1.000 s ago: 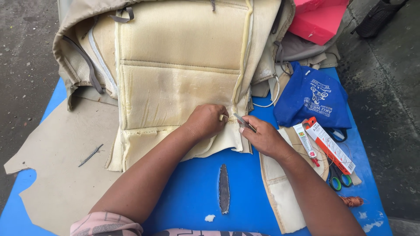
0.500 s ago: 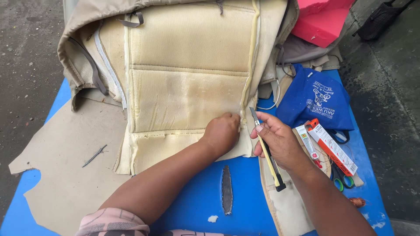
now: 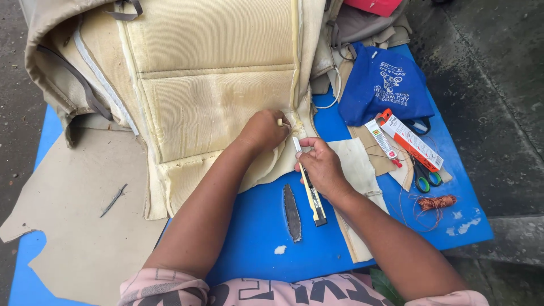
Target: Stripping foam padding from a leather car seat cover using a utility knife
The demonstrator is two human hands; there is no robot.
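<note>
Left hand (image 3: pixel 263 131): fingers pinched on the seat cover (image 3: pixel 215 102) seam.
Right hand (image 3: pixel 322 167): just right of it, fingers clamped on utility knife (image 3: pixel 310 187).

Right hand (image 3: pixel 322 165) has drawn the yellow snap-off utility knife (image 3: pixel 309 184) out, blade up against the cream padded seat cover's (image 3: pixel 215 107) seam; left hand (image 3: pixel 265 130) has slid up, pinching the edge.

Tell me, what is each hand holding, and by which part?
The right hand grips a yellow utility knife near its blade end. The left hand pinches the seat cover at its seam edge.
</note>
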